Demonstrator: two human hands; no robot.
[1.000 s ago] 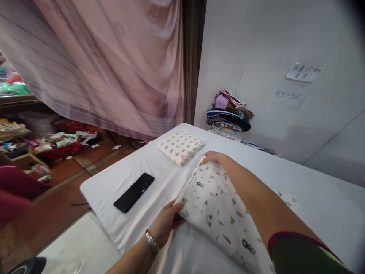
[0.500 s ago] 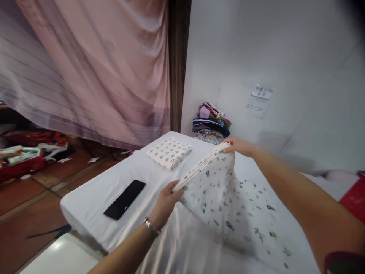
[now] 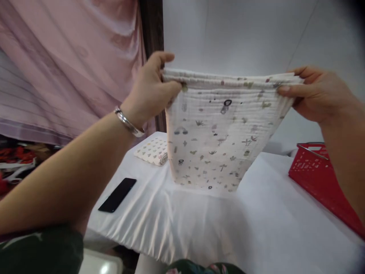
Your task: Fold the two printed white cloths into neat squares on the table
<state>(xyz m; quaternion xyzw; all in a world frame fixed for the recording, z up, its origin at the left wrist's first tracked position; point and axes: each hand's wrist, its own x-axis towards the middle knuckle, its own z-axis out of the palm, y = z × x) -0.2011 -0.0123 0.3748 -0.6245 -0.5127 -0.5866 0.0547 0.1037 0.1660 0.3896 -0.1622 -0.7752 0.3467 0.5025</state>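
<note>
A white muslin blanket [image 3: 211, 129] with small printed figures hangs upright in front of me, folded in several layers along its top edge. My left hand [image 3: 155, 83] grips its upper left corner between thumb and fingers, a silver bracelet on the wrist. At the upper right corner, my right hand [image 3: 316, 89] pinches the layers, thumb toward me. The blanket's lower edge is close to the white table cover; whether it touches, I cannot tell. Behind its left side lies a folded cloth [image 3: 152, 150] with a small grey print, partly covered from view.
A black phone [image 3: 117, 195] lies on the left of the white-covered table [image 3: 199, 224]. On the right stands a red perforated basket [image 3: 319, 179] with a metal handle. A pink curtain [image 3: 85, 64] hangs at the left, and a pale wall [image 3: 242, 34] rises behind.
Both hands have lifted the blanket off the table and hold it stretched upright before me. My view has turned right, bringing more of the red basket into sight.
</note>
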